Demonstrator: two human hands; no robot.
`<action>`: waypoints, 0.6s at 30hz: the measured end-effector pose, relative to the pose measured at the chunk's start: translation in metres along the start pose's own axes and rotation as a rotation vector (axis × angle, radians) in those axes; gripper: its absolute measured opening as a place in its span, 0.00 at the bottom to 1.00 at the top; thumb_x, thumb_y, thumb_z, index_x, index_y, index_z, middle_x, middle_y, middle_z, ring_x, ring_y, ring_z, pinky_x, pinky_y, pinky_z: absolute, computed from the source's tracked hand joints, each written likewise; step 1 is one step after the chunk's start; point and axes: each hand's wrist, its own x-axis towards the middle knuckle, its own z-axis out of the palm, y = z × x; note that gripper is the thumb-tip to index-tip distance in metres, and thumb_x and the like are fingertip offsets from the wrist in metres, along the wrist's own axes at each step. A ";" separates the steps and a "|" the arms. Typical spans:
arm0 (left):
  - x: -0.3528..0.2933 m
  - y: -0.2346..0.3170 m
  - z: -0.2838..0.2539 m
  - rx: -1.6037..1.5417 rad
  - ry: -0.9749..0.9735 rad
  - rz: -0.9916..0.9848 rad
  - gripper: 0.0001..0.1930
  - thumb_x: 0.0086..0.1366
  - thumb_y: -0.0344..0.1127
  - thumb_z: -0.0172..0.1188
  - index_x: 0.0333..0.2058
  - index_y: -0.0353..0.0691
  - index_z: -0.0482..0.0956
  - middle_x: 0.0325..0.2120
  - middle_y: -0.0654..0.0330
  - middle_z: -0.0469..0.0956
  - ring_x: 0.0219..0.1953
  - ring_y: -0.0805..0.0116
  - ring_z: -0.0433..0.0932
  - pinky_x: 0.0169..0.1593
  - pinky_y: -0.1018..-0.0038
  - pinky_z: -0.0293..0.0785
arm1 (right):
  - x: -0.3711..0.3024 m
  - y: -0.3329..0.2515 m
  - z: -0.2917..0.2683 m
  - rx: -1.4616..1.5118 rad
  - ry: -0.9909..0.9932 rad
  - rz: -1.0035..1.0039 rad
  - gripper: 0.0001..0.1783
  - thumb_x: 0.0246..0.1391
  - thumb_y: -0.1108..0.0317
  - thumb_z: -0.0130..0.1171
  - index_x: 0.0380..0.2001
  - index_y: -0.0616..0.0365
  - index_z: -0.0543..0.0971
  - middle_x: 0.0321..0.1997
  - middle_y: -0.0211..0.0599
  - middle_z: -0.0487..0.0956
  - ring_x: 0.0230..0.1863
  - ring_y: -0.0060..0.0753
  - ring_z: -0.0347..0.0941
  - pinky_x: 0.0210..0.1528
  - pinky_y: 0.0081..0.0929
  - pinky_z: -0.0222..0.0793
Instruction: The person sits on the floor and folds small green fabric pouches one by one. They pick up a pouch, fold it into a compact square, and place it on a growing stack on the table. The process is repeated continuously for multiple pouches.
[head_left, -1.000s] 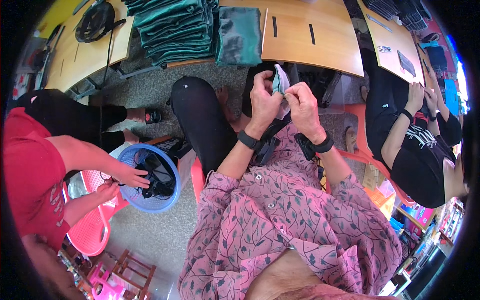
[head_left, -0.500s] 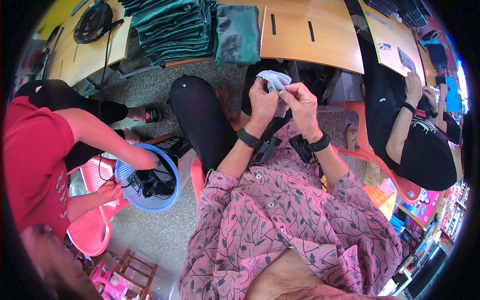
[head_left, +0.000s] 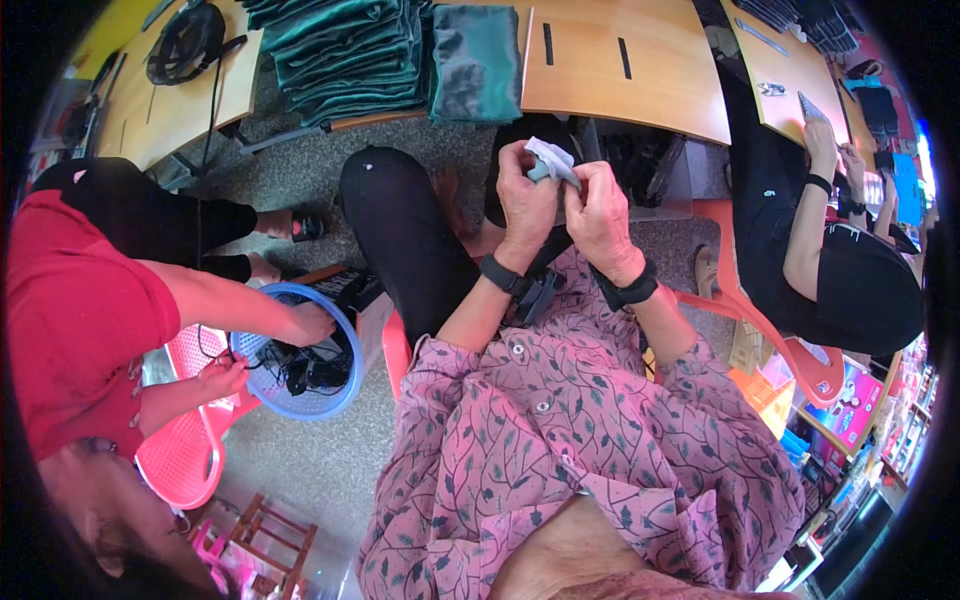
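Note:
A small crumpled cloth (head_left: pixel 553 162), pale white and bluish-grey, is held up between my two hands above my lap. My left hand (head_left: pixel 526 208) has its fingers closed around the cloth's left side. On the other side my right hand (head_left: pixel 604 215) pinches the cloth's edge between thumb and fingers. Both hands are close together, and part of the cloth is hidden behind the fingers. Each wrist wears a black strap.
Ahead stands a wooden table (head_left: pixel 660 75) with stacked dark green cloths (head_left: pixel 345 60). To the left, a person in red (head_left: pixel 90 320) reaches into a blue basket (head_left: pixel 345 395) of black cables. At right, a person in black (head_left: pixel 865 285) sits on an orange chair (head_left: pixel 735 290).
My hands have shifted slightly and bunched the cloth; the part hanging below my fingers no longer shows. The person in red leans further over the basket. The person at right has moved their hands.

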 end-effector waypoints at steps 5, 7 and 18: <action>0.000 0.001 0.000 -0.033 -0.038 0.134 0.19 0.49 0.23 0.63 0.43 0.36 0.73 0.34 0.55 0.77 0.37 0.61 0.78 0.42 0.67 0.74 | 0.007 0.006 -0.006 -0.059 -0.017 -0.051 0.10 0.49 0.82 0.59 0.35 0.61 0.75 0.34 0.44 0.76 0.35 0.49 0.75 0.37 0.37 0.72; 0.002 -0.002 0.001 -0.005 -0.009 0.211 0.18 0.48 0.23 0.62 0.41 0.36 0.73 0.34 0.53 0.76 0.36 0.58 0.77 0.40 0.65 0.74 | 0.008 0.005 -0.009 0.100 0.004 -0.018 0.09 0.50 0.84 0.58 0.34 0.61 0.76 0.35 0.43 0.77 0.36 0.47 0.76 0.38 0.34 0.73; 0.007 -0.006 -0.002 -0.066 -0.074 0.066 0.15 0.50 0.21 0.61 0.39 0.35 0.75 0.35 0.54 0.78 0.37 0.65 0.79 0.41 0.71 0.75 | 0.003 0.023 -0.009 0.964 -0.232 0.522 0.04 0.62 0.76 0.56 0.40 0.60 0.75 0.36 0.24 0.76 0.35 0.13 0.69 0.38 0.14 0.65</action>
